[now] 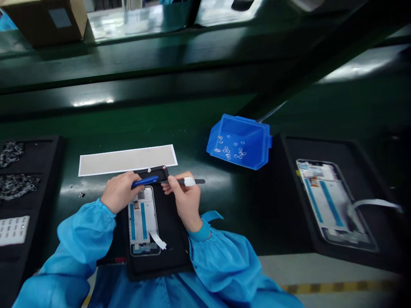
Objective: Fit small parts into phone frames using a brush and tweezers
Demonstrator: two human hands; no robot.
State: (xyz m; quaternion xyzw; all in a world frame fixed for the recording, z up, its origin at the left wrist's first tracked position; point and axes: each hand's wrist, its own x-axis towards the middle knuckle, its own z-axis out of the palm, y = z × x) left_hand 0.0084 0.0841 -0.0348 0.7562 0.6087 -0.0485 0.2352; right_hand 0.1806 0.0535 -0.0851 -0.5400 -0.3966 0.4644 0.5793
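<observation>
My left hand is closed on a slim blue pen-like tool, which points right over the top of an opened phone. My right hand grips dark tweezers with a white wrap around them, their tips toward the blue tool. Whether the two tools touch, I cannot tell. The phone lies face down or coverless in a black tray, showing two blue strips and a white tab that sticks out at its lower right. Part of its upper edge is hidden by my left hand.
A blue bin with several small clear pieces stands beyond my right hand. Another opened phone lies in a black tray at right. A white-bordered sheet is behind my hands. At left, a black tray carries dark parts; a cardboard box sits farther back.
</observation>
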